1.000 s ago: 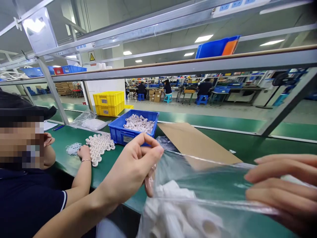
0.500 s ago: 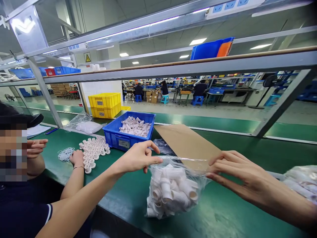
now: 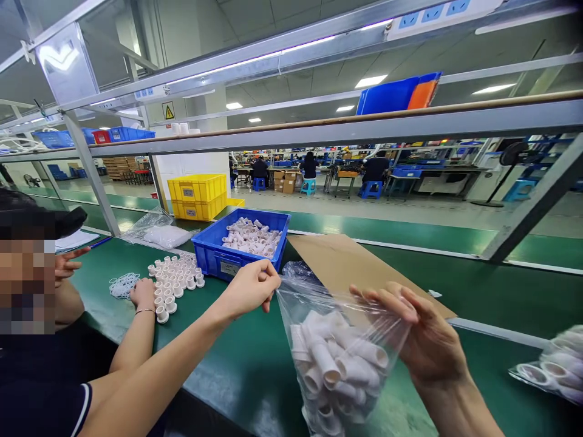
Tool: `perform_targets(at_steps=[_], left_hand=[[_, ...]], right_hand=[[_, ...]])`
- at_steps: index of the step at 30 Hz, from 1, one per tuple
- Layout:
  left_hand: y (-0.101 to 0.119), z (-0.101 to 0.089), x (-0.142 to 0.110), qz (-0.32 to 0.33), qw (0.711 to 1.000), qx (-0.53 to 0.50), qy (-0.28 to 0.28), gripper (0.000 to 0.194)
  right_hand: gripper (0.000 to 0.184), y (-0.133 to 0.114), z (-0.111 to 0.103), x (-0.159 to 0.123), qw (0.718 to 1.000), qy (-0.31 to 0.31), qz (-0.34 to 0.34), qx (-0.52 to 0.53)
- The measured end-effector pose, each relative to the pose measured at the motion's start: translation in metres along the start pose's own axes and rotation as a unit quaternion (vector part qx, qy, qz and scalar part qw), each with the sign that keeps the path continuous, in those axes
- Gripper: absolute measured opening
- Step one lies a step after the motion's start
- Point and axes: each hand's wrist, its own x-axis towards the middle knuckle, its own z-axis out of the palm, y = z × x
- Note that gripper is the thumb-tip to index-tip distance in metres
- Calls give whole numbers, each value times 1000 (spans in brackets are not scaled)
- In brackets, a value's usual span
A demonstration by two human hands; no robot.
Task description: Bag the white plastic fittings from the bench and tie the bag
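Observation:
A clear plastic bag (image 3: 339, 364) packed with white plastic pipe fittings hangs between my hands above the green table. My left hand (image 3: 255, 284) pinches the left corner of its top edge. On the other side my right hand (image 3: 428, 337) grips the upper right edge, with the fingers bent over the film and partly seen through it. The bag's top is stretched between the two hands. Its bottom runs out of the picture, so I cannot tell whether it touches the table.
Behind the bag lie a brown cardboard sheet (image 3: 355, 261) and a blue bin (image 3: 214, 258) of fittings. Several white fittings (image 3: 175, 279) stand in rows beside a co-worker's hand (image 3: 143, 294) and white rings (image 3: 122, 285). Another filled bag (image 3: 558, 367) lies right. A shelf crosses overhead.
My hands have lifted and stretched the bag, which now appears taller. My left fingers have closed on its corner. My right hand has turned, palm more inward, gripping the right edge.

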Motion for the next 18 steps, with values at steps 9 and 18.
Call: perform_targets(at_steps=[9,18], left_hand=[[6,25,-17,29,997,-67,-10,19],[30,57,-10,99,991,87,-33,12]], right_hand=[[33,14,6,-6,996,-58,49,-37],[49,7,23,-12,927,-186,57,-321]])
